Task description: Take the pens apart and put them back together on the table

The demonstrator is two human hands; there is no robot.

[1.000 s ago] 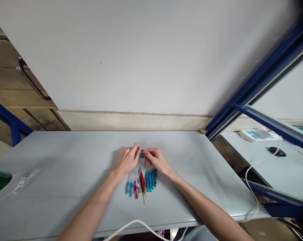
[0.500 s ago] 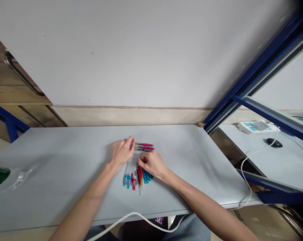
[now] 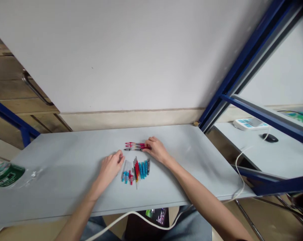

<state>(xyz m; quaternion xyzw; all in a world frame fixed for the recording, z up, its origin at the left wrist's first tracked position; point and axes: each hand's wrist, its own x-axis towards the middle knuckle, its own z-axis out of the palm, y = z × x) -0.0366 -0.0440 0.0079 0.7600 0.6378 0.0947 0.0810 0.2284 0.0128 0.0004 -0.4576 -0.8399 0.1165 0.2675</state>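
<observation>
Three slim pens (image 3: pixel 133 146), two pinkish red and one dark, lie side by side across the grey table. My right hand (image 3: pixel 157 150) has its fingers closed round their right ends, which it hides. Nearer to me is a row of pen parts: clear barrels (image 3: pixel 127 166) with blue and pink grips, thin refills (image 3: pixel 136 167) in red and black, and blue barrel pieces (image 3: pixel 142 170) beside a grey one (image 3: pixel 148 166). Just left of the clear barrels, my left hand (image 3: pixel 112 164) rests with fingers curled into a pinch; whatever may be in it is hidden.
A clear container with a green label (image 3: pixel 8 174) stands at the table's left, beside crumpled clear plastic (image 3: pixel 33 175). A white cable (image 3: pixel 133 213) loops below the front edge. Blue frame posts (image 3: pixel 232 77) rise at the right, before another desk with a black mouse (image 3: pixel 270 138).
My right hand has moved from the pen parts up to the three pens' right ends. My left hand has left the pens' left ends and come down toward me. The view has shifted somewhat.
</observation>
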